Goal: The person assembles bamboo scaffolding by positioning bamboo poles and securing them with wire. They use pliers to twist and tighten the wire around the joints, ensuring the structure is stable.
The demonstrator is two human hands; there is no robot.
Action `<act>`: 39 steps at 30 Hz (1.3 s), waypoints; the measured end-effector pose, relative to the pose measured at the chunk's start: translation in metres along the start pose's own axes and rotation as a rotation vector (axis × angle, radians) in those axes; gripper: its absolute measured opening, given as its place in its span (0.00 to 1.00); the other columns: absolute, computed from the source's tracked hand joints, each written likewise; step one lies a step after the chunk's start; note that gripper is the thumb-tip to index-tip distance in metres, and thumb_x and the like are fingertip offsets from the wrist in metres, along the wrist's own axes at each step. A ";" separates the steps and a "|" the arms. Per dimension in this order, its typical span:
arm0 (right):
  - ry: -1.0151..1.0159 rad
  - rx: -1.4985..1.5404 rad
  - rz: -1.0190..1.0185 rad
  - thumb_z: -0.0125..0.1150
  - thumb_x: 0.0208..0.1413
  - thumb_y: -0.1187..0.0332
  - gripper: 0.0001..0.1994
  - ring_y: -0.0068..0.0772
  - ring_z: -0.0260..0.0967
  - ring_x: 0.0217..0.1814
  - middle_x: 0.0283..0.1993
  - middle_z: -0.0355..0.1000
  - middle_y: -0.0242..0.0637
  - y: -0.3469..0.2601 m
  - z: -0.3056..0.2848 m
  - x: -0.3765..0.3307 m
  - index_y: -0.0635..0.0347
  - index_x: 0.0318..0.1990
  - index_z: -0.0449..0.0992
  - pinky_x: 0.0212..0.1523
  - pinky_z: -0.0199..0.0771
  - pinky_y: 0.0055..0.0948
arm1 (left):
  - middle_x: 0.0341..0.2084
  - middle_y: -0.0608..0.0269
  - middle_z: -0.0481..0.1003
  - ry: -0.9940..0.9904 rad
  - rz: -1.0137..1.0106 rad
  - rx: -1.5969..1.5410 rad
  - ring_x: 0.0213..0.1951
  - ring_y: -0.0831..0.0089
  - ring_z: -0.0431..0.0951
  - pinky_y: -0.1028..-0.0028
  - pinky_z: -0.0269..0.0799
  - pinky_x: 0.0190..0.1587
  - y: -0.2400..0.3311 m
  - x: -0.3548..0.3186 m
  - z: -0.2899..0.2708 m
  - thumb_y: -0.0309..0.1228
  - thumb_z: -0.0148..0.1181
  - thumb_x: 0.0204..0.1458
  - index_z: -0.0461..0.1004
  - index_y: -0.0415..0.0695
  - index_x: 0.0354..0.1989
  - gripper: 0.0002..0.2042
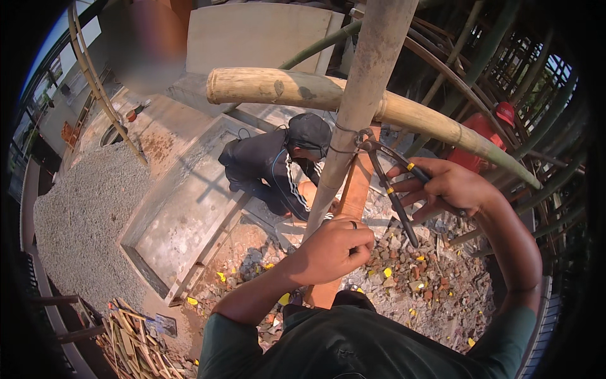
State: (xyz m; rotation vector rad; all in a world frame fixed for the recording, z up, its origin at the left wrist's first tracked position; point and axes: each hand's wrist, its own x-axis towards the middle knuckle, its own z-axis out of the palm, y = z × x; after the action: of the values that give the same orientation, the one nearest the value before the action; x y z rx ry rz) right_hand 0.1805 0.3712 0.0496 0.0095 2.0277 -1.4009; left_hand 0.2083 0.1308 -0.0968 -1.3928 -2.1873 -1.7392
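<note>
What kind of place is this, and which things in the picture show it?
Most likely an outdoor construction site, seen from up on scaffolding. Bamboo poles are bound with wire, which the right hand grips with pincers; below lie a gravel heap and brick rubble.

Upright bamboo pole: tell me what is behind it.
Behind the upright bamboo pole a horizontal bamboo pole crosses, and below, a crouching person. Their crossing and the wire's far side are covered.

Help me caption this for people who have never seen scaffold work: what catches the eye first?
At centre, an upright bamboo pole crosses a thick horizontal bamboo pole, bound with wire. The right hand holds pincers whose nose bites that wire, while the left hand closes its grip round the upright lower down. Far below, a person in dark clothes crouches on a concrete slab.
</note>
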 end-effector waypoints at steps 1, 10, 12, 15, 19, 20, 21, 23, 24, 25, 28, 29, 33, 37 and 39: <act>0.028 -0.074 -0.006 0.47 0.50 0.78 0.32 0.41 0.71 0.59 0.63 0.67 0.52 -0.001 0.001 -0.001 0.64 0.67 0.60 0.51 0.80 0.37 | 0.24 0.54 0.74 0.027 0.019 0.005 0.32 0.52 0.75 0.59 0.70 0.41 -0.002 0.000 0.002 0.24 0.57 0.49 0.72 0.39 0.28 0.02; 0.233 -0.251 0.013 0.47 0.49 0.81 0.37 0.30 0.71 0.53 0.60 0.66 0.43 0.003 0.041 -0.002 0.52 0.71 0.56 0.46 0.82 0.31 | 0.24 0.52 0.76 0.061 0.009 0.005 0.31 0.53 0.75 0.60 0.70 0.37 0.001 0.002 -0.001 0.23 0.55 0.48 0.74 0.39 0.28 0.03; 0.287 -0.226 -0.001 0.47 0.49 0.81 0.37 0.31 0.71 0.51 0.57 0.66 0.41 0.005 0.054 0.001 0.51 0.71 0.57 0.44 0.82 0.32 | 0.23 0.51 0.75 0.087 0.013 -0.024 0.30 0.54 0.75 0.61 0.69 0.36 0.001 0.003 0.001 0.24 0.55 0.48 0.74 0.39 0.28 0.03; 0.357 -0.190 -0.032 0.47 0.50 0.78 0.35 0.32 0.70 0.50 0.55 0.68 0.42 0.011 0.063 0.001 0.54 0.71 0.56 0.45 0.80 0.36 | 0.21 0.51 0.75 0.113 0.020 -0.054 0.30 0.55 0.75 0.62 0.69 0.35 -0.001 0.002 0.005 0.24 0.54 0.49 0.74 0.38 0.27 0.03; 0.394 -0.231 -0.029 0.47 0.51 0.77 0.35 0.33 0.70 0.49 0.55 0.68 0.42 0.001 0.071 -0.002 0.57 0.71 0.56 0.46 0.79 0.37 | 0.21 0.52 0.75 0.094 0.033 -0.062 0.29 0.55 0.75 0.63 0.69 0.35 -0.004 0.006 0.003 0.24 0.55 0.49 0.74 0.38 0.27 0.04; 0.411 -0.220 -0.021 0.47 0.50 0.77 0.36 0.32 0.70 0.48 0.53 0.68 0.41 0.005 0.066 -0.001 0.56 0.71 0.56 0.45 0.79 0.36 | 0.22 0.52 0.75 0.071 0.014 -0.071 0.29 0.55 0.75 0.63 0.70 0.35 -0.004 0.005 0.004 0.24 0.55 0.49 0.74 0.38 0.27 0.04; 0.464 -0.242 -0.018 0.48 0.49 0.77 0.36 0.29 0.70 0.47 0.51 0.69 0.39 0.007 0.064 -0.002 0.56 0.71 0.57 0.44 0.77 0.32 | 0.22 0.52 0.75 0.048 -0.006 -0.079 0.30 0.55 0.75 0.62 0.70 0.35 -0.003 0.006 0.004 0.24 0.55 0.49 0.74 0.37 0.27 0.04; 0.476 -0.355 -0.055 0.48 0.48 0.77 0.36 0.28 0.69 0.46 0.51 0.69 0.38 0.010 0.059 -0.006 0.56 0.71 0.59 0.43 0.75 0.29 | 0.21 0.52 0.75 0.076 0.039 -0.072 0.29 0.54 0.76 0.62 0.70 0.35 -0.003 0.011 0.006 0.24 0.55 0.49 0.74 0.37 0.26 0.04; 0.516 -0.366 -0.032 0.48 0.48 0.76 0.36 0.27 0.69 0.46 0.53 0.69 0.39 0.006 0.069 -0.007 0.56 0.70 0.60 0.43 0.74 0.26 | 0.21 0.51 0.75 0.092 0.024 -0.074 0.29 0.54 0.76 0.62 0.70 0.35 -0.004 0.006 0.010 0.24 0.55 0.48 0.73 0.37 0.26 0.04; 0.508 -0.459 -0.047 0.48 0.48 0.75 0.36 0.29 0.70 0.49 0.57 0.69 0.42 0.006 0.060 -0.004 0.55 0.71 0.59 0.44 0.75 0.27 | 0.21 0.51 0.74 0.109 0.060 -0.066 0.29 0.53 0.76 0.61 0.71 0.35 -0.005 0.009 0.009 0.24 0.55 0.48 0.73 0.37 0.26 0.04; 0.605 -0.519 -0.080 0.45 0.50 0.78 0.36 0.24 0.71 0.49 0.59 0.67 0.38 0.020 0.064 -0.012 0.54 0.71 0.59 0.46 0.77 0.26 | 0.18 0.52 0.73 0.105 0.025 -0.110 0.21 0.62 0.73 0.68 0.67 0.27 0.004 0.007 0.010 0.25 0.55 0.50 0.73 0.35 0.28 0.05; 0.575 -0.425 -0.129 0.45 0.52 0.77 0.32 0.27 0.73 0.47 0.56 0.70 0.38 0.033 0.054 -0.012 0.56 0.69 0.63 0.46 0.77 0.27 | 0.17 0.55 0.71 0.118 0.068 -0.063 0.19 0.69 0.72 0.71 0.66 0.26 0.007 0.005 0.010 0.25 0.56 0.50 0.74 0.36 0.28 0.05; 0.590 -0.748 -0.002 0.51 0.57 0.72 0.30 0.32 0.73 0.51 0.53 0.73 0.47 -0.017 0.109 -0.021 0.61 0.70 0.59 0.53 0.75 0.32 | 0.15 0.66 0.68 0.088 -0.051 0.007 0.21 0.83 0.66 0.76 0.64 0.26 0.004 0.002 0.001 0.27 0.55 0.54 0.74 0.37 0.29 0.06; 0.584 -0.525 -0.072 0.51 0.57 0.73 0.28 0.33 0.75 0.48 0.50 0.75 0.48 -0.010 0.107 -0.024 0.66 0.67 0.61 0.50 0.78 0.31 | 0.19 0.68 0.72 -0.027 -0.061 0.022 0.24 0.84 0.71 0.78 0.66 0.28 0.009 0.006 -0.004 0.27 0.52 0.56 0.74 0.39 0.28 0.07; 0.672 -0.524 -0.096 0.52 0.56 0.74 0.28 0.32 0.76 0.45 0.49 0.75 0.47 -0.005 0.117 -0.031 0.68 0.66 0.62 0.48 0.78 0.30 | 0.21 0.64 0.75 -0.036 0.113 0.089 0.26 0.76 0.76 0.74 0.70 0.32 0.005 0.009 0.002 0.31 0.54 0.56 0.79 0.41 0.31 0.09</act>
State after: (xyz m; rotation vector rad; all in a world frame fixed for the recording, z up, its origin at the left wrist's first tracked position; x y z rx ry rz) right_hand 0.2632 0.2820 0.0461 0.1772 2.9386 -0.9426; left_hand 0.2066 0.1378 -0.0889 -1.5057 -2.1285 -1.5729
